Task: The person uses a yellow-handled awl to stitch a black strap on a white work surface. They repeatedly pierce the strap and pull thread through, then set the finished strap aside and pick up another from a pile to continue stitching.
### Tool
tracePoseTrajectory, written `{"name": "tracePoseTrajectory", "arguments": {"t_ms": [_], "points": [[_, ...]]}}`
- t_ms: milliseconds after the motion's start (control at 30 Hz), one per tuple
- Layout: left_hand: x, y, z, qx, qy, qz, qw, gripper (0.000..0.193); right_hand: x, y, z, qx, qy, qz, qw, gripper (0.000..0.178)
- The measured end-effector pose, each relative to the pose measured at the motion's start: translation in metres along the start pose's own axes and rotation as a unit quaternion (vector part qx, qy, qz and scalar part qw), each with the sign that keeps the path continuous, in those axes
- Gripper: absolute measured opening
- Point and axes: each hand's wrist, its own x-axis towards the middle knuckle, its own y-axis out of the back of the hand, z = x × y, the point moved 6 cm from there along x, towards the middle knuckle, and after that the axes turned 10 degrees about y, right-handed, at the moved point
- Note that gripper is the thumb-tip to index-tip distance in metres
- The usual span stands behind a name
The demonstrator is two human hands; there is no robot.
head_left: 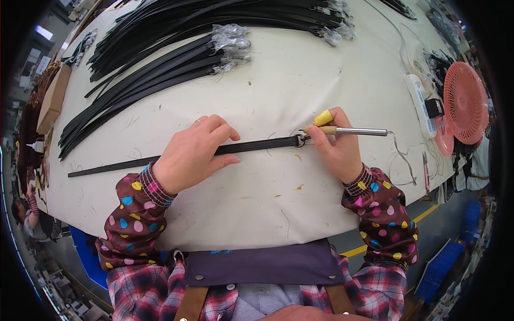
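Note:
A narrow black belt lies across the table in front of me, its metal buckle at the right end and its holed tip at the left. My left hand rests over the belt's middle, thumb on the near side and fingers on the far side, spread apart. In my right hand is a corded pen-shaped tool like a soldering iron, with a tan front part and a metal tube. Its front end is close to the buckle; whether they touch I cannot tell. A yellow cover wraps one right fingertip.
Bundles of black belts with plastic-wrapped buckles lie at the far side. To the right are a white power strip, a pink fan and pink-handled tweezers. A cardboard box stands at the left edge. Another person sits far left.

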Motion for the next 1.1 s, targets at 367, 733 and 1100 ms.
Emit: {"name": "tracePoseTrajectory", "arguments": {"t_ms": [367, 733, 1100], "points": [[0.029, -0.053, 0.018, -0.059, -0.048, 0.166, 0.983, 0.02, 0.014, 0.032, -0.008, 0.017, 0.054, 0.114, 0.992, 0.014], [-0.085, 0.025, 0.141, -0.399, -0.362, -0.025, 0.842, 0.017, 0.008, 0.023, -0.018, 0.024, 0.052, 0.113, 0.992, 0.013], [-0.14, 0.047, 0.084, -0.386, -0.372, -0.013, 0.844, 0.043, 0.028, -0.113, -0.05, 0.112, 0.048, -0.078, 0.989, 0.017]]}}
